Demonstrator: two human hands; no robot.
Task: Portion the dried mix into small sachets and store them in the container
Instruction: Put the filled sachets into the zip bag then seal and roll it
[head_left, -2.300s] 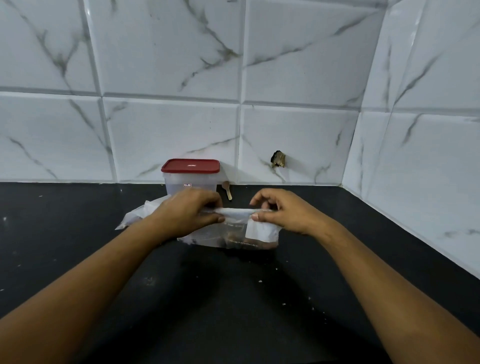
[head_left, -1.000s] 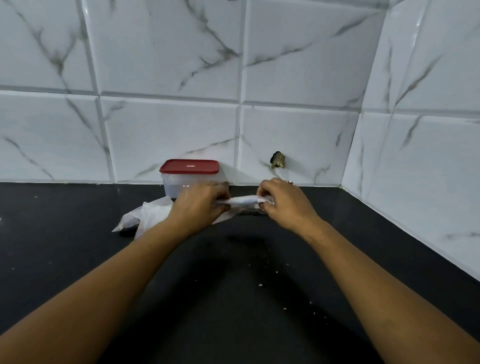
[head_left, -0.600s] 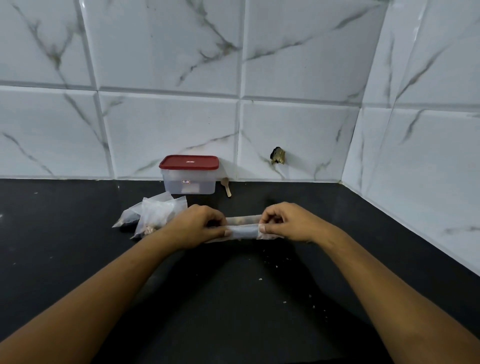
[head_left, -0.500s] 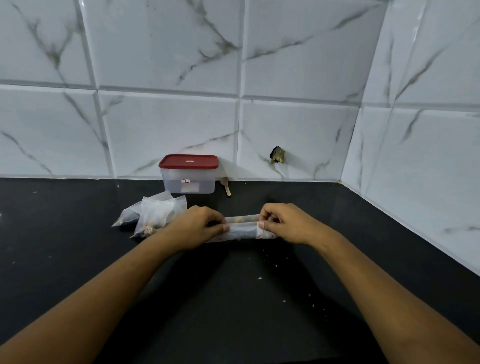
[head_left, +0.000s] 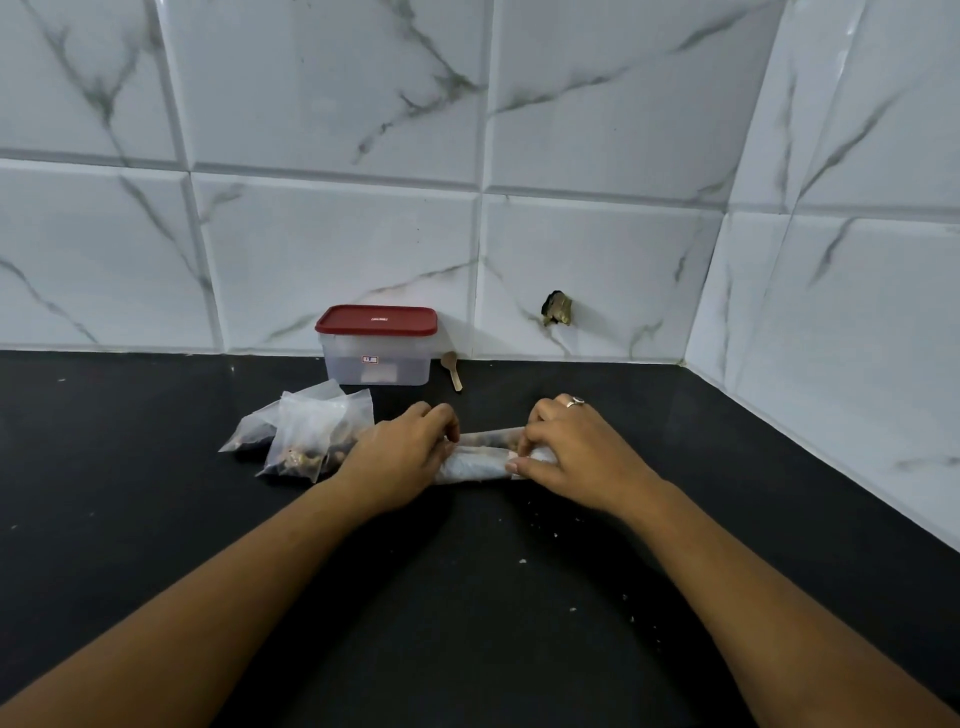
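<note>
- Sachet (head_left: 480, 462) of clear plastic, rolled into a narrow tube with brown dried mix showing through, lies crosswise on the black desk (head_left: 467, 623), held at both ends.
- The left hand (head_left: 400, 457) covers the tube's left end, its fingers (head_left: 441, 418) curled over the top of the roll and clamped on it.
- The right hand (head_left: 576, 452) grips the right end, with fingers (head_left: 537, 423) bent over the far side and the thumb pressed to the near side, so the plastic sits pinched between them. A ring (head_left: 575, 401) shows on one finger.
- Only the middle stretch of the roll shows between the two hands.
- Filled sachets (head_left: 311, 436) lie in a small heap just left of the left hand.
- The container (head_left: 377, 364), clear with a red lid (head_left: 376, 319) closed on it, stands behind against the tiled wall (head_left: 337, 249). A small wooden spoon (head_left: 453, 370) lies just beside it on the right.
- Pale crumbs (head_left: 523, 561) dot the desk near the right forearm.
</note>
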